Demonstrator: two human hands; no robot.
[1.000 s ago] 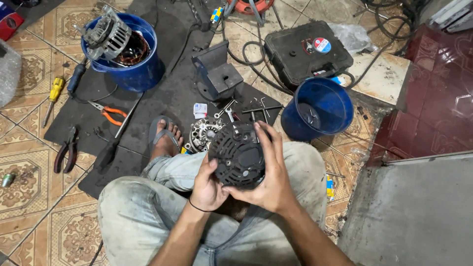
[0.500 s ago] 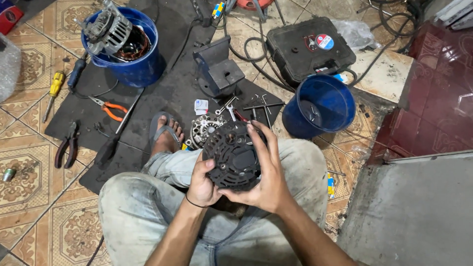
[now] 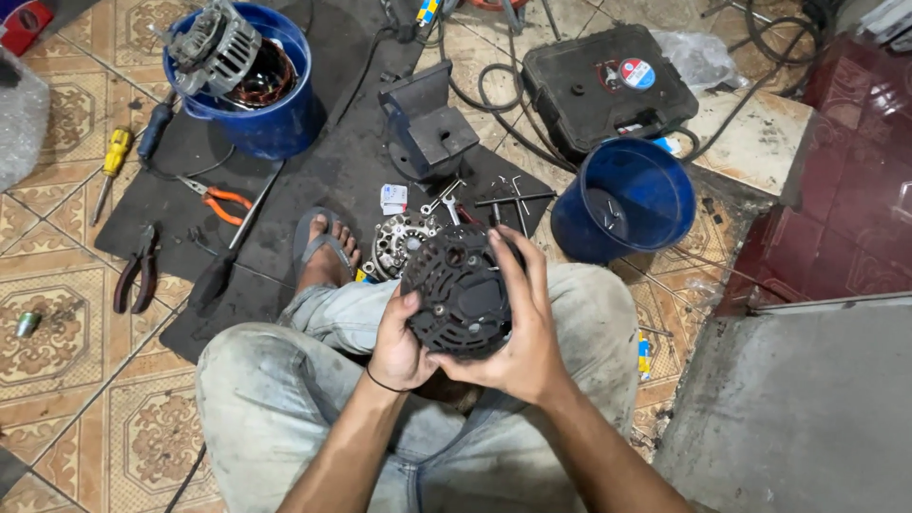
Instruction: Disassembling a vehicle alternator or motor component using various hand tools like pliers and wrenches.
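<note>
Both hands cradle black alternator over lap.
Head view: left hand (image 3: pixel 399 344) curled under the alternator (image 3: pixel 463 290), thumb on its rim; right hand (image 3: pixel 521 332) wrapped round the far side, fingers spread up over the top. Both closed on it, held above knees, near a metal rotor part (image 3: pixel 397 242) on the mat (image 3: pixel 332 171). Best keep palms under its weight, fingers off vents; empty bucket (image 3: pixel 622 201) sits right.

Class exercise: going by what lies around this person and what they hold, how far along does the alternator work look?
Done: one alternator sits stripped in a blue bucket. In hand: left hand and right hand grip a black alternator housing. Left: a metal part and loose bolts wait on the mat.
</note>
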